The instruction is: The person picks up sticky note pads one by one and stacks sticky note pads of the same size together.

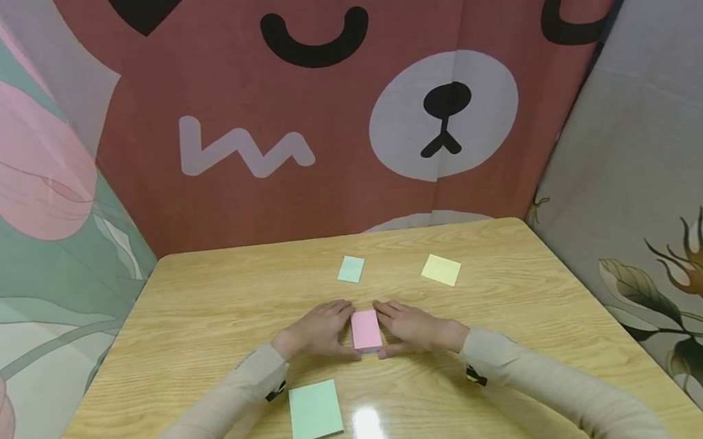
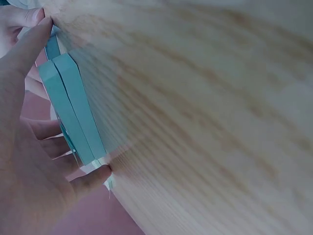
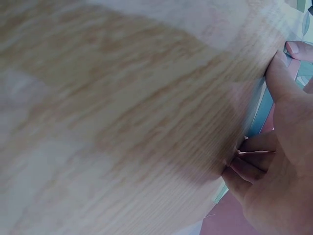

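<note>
Pink-topped rectangular paper stack with blue-green sides: one, mid-table, well apart from the side and far edges; wood extends beyond both hands.
Left hand: extended fingers and spread thumb, set at the stack's left side.
Right hand: likewise at the right side; the two hands frame the stack between them.
Pale green square pad: nearer the wearer, beside the left sleeve.
Small mint paper note and pale yellow paper note: near the far edge, apart.
Markings: faint print on beige left sleeve, too small to read.
Surface: glossy wood-grain table.
Surroundings: brown bear-print fabric behind; floral fabrics either side.
</note>
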Demonstrator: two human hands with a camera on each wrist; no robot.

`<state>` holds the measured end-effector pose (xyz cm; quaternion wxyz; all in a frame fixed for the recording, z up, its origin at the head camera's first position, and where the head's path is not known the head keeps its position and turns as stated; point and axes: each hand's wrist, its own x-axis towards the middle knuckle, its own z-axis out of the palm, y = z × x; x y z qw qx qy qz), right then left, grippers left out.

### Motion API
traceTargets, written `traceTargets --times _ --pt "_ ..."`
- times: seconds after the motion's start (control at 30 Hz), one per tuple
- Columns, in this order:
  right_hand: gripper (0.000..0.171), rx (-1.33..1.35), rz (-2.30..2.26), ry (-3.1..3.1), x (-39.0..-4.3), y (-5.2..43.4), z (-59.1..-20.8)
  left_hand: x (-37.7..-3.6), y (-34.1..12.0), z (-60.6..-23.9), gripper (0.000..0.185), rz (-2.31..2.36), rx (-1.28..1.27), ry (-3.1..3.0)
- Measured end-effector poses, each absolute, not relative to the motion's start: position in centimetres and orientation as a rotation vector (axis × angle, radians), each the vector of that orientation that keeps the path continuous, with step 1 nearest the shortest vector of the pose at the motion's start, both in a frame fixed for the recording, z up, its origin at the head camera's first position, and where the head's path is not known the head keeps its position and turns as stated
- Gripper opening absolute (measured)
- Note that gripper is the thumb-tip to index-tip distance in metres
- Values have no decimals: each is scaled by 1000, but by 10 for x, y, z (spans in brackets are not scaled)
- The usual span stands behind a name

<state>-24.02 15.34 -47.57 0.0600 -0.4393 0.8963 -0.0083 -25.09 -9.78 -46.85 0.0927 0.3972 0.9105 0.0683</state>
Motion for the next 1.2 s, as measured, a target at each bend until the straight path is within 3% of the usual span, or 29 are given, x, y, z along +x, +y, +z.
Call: traceTargets --times 0.83,1.2 --pt "90 -1348 -34 2632 -247 154 -463 -254 -97 -468 99 203 1165 2701" --pt "80 -1376 11 2619 -255 157 -453 -253 -97 -467 99 215 1152 2703"
